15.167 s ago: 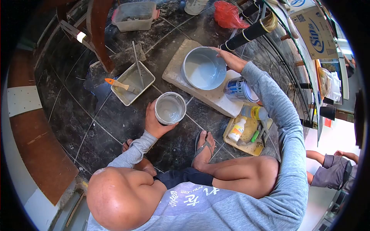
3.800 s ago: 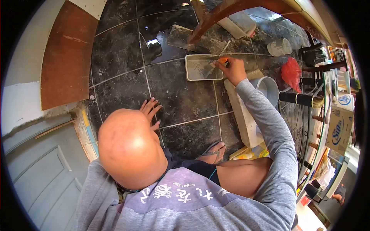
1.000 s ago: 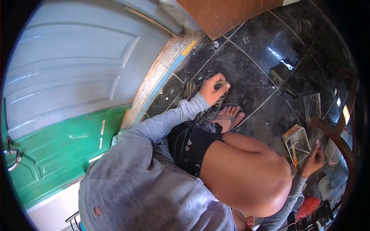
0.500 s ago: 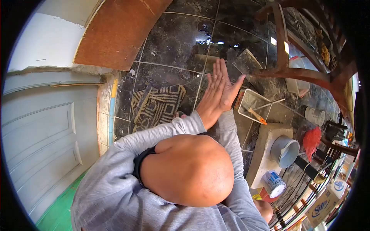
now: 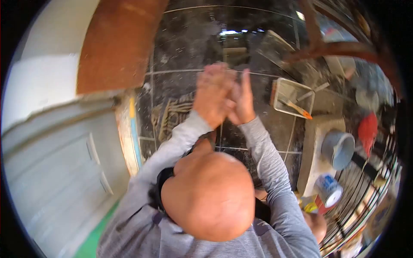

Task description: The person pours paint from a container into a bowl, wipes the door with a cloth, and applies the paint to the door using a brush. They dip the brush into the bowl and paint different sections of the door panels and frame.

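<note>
My left hand [image 5: 212,95] and my right hand [image 5: 241,102] are raised in front of me and pressed palm against palm above the dark tiled floor [image 5: 189,43]. Neither holds anything. The right hand's fingers point up; the left hand is blurred by motion. Below them on the floor lies a striped rag [image 5: 171,117]. To the right stands a rectangular tray [image 5: 287,88] with an orange-handled brush [image 5: 297,108] lying in it.
A grey bucket [image 5: 338,148] sits on a stone slab [image 5: 313,142], with a paint can [image 5: 328,191] beside it and a red bag [image 5: 368,129] farther right. A brown board [image 5: 114,43] and a pale door [image 5: 64,163] are on the left. A curved wooden chair frame [image 5: 340,49] is at top right.
The hands stay joined and have shifted slightly left and rubbed together. The view has blurred and tilted a little. Before that my left hand left the rag on the floor.
</note>
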`<control>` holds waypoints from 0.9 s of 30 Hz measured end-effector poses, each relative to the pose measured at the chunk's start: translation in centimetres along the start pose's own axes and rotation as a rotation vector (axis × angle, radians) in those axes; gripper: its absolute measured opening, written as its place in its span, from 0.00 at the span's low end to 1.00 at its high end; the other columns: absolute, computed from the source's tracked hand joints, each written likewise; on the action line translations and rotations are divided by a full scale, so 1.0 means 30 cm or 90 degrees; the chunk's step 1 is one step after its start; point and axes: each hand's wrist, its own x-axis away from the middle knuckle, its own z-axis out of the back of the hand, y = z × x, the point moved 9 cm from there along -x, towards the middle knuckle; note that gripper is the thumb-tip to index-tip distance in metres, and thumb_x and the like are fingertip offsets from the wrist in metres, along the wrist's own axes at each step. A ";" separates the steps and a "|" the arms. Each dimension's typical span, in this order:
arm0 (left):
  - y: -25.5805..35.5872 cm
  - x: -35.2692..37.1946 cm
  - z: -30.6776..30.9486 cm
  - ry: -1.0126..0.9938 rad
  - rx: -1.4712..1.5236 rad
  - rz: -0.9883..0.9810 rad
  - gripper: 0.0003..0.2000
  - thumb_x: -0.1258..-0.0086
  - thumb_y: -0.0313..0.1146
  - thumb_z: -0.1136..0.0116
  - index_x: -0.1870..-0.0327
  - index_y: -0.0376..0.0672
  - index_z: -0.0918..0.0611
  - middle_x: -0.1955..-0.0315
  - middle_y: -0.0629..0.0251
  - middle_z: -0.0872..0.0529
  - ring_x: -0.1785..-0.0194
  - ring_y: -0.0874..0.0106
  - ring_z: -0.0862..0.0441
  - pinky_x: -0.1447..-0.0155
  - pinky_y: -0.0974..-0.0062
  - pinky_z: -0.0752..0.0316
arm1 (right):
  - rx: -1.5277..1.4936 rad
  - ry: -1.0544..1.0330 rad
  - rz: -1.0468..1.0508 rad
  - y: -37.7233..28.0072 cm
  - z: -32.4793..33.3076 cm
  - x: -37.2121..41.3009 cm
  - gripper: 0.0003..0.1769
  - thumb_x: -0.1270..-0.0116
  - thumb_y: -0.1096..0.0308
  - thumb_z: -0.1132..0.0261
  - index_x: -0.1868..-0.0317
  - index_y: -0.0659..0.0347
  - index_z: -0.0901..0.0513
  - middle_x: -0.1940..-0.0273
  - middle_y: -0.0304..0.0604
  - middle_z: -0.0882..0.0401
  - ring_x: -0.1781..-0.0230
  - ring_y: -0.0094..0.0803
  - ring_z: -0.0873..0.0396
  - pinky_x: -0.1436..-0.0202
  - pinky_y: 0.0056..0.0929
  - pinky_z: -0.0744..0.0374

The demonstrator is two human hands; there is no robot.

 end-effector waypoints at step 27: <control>-0.534 0.511 -0.154 0.224 0.534 0.561 0.18 0.25 0.34 0.49 0.37 0.42 0.25 0.42 0.55 0.21 0.38 0.65 0.24 0.34 0.66 0.30 | 0.559 0.004 0.155 0.401 -0.031 -0.089 0.28 0.23 0.54 0.47 0.30 0.61 0.34 0.28 0.55 0.42 0.27 0.49 0.41 0.25 0.39 0.43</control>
